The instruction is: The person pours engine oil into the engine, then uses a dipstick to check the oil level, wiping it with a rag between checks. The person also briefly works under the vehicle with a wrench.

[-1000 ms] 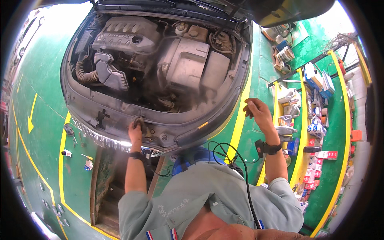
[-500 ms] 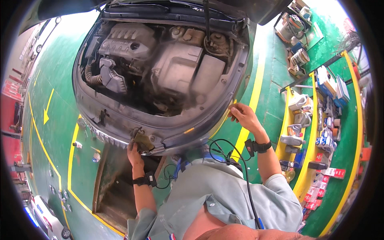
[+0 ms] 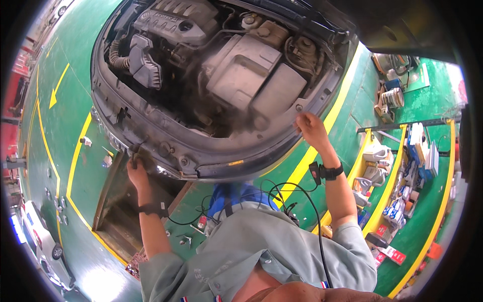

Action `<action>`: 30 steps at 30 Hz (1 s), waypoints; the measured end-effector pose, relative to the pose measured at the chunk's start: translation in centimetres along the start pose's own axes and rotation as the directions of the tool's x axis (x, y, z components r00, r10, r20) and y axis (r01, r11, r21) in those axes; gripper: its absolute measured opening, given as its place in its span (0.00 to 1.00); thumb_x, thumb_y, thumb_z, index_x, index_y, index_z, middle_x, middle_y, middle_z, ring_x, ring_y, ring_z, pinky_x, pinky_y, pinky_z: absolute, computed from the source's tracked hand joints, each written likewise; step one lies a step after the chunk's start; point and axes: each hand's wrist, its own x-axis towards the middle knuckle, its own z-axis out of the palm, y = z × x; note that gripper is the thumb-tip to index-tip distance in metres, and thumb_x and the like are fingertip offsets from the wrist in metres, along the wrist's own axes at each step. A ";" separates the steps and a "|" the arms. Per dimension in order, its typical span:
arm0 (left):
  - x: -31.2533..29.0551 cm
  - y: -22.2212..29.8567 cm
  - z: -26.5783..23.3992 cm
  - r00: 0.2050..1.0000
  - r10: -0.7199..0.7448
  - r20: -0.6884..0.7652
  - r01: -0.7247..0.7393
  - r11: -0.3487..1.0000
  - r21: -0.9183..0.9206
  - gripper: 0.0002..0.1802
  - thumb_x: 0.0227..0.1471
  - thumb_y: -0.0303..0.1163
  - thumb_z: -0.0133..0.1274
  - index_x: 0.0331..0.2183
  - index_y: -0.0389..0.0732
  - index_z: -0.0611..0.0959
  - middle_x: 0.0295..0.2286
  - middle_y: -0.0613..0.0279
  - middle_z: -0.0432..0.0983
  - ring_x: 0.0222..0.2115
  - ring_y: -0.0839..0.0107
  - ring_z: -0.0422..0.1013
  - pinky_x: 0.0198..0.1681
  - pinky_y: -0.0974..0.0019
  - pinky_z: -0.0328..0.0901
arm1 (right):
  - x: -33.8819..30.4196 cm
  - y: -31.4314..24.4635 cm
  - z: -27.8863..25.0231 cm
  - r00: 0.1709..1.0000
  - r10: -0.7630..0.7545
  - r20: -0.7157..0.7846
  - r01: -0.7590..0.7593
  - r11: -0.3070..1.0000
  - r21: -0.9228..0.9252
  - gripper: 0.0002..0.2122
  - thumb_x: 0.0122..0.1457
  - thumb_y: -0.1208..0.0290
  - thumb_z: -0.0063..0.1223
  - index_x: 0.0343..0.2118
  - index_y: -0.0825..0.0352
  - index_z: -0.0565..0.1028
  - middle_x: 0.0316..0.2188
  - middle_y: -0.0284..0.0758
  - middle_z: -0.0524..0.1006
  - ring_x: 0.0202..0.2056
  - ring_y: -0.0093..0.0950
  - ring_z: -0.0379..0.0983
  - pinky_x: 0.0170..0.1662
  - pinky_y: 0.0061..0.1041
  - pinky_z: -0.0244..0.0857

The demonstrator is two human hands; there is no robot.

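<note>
Under a raised hood, the engine bay of a dark car (image 3: 236, 146) faces me. At the front edge, left of centre, my left hand (image 3: 138, 175) is closed on a small brownish, cloth-like piece (image 3: 146, 160), dark and partly hidden against the bumper. Its exact kind does not show. Farther right, my right hand (image 3: 313, 132) is raised over the front corner of the bay, close to a bolt (image 3: 299, 107). Its fingers are curled together, and whatever they may hold is hidden. A grey engine cover (image 3: 183, 22) and a large grey box cover (image 3: 244, 73) lie behind.
Cables (image 3: 302, 190) hang in loops beside my right forearm. Below the bumper is a floor pit with steps (image 3: 118, 211). Small metal parts (image 3: 186, 240) lie on the green floor. To the right stands a yellow-framed shelf rack (image 3: 445, 201) with bottles and boxes.
My view has shifted. My left hand has moved left along the bumper with the brownish piece. My right hand has moved from the outer fender side to the front corner of the bay.
</note>
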 end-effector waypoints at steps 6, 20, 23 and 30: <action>6.8 -2.4 4.5 0.989 0.147 0.003 -0.142 0.946 0.292 0.23 0.58 0.39 0.57 0.51 0.37 0.78 0.49 0.44 0.77 0.50 0.45 0.72 0.53 0.52 0.66 | 15.3 -2.5 4.7 0.967 -0.220 -0.127 0.155 0.907 -0.392 0.15 0.63 0.60 0.57 0.37 0.71 0.76 0.30 0.42 0.81 0.30 0.36 0.80 0.37 0.32 0.72; 7.5 -6.8 9.0 0.950 0.194 0.246 -0.304 0.758 0.577 0.30 0.50 0.43 0.57 0.48 0.30 0.78 0.42 0.42 0.78 0.43 0.43 0.73 0.49 0.46 0.65 | 33.8 -2.7 11.4 0.979 0.042 0.197 0.142 0.548 -0.824 0.21 0.54 0.59 0.66 0.34 0.69 0.65 0.34 0.47 0.69 0.39 0.48 0.66 0.42 0.41 0.62; 6.7 -8.9 8.2 0.920 0.291 0.261 -0.391 0.710 0.585 0.33 0.53 0.48 0.58 0.49 0.28 0.77 0.41 0.36 0.77 0.41 0.37 0.72 0.48 0.41 0.65 | 34.4 -3.3 12.1 0.970 0.106 0.218 0.129 0.538 -0.833 0.21 0.53 0.62 0.68 0.34 0.68 0.64 0.34 0.45 0.67 0.37 0.47 0.65 0.41 0.41 0.61; 5.4 -11.3 6.1 0.876 0.360 0.321 -0.482 0.631 0.607 0.40 0.61 0.57 0.51 0.53 0.26 0.72 0.43 0.36 0.76 0.41 0.34 0.72 0.47 0.38 0.66 | 35.5 -4.1 13.0 0.961 0.216 0.173 0.055 0.462 -0.885 0.20 0.50 0.68 0.69 0.33 0.69 0.64 0.31 0.43 0.64 0.33 0.43 0.63 0.38 0.38 0.59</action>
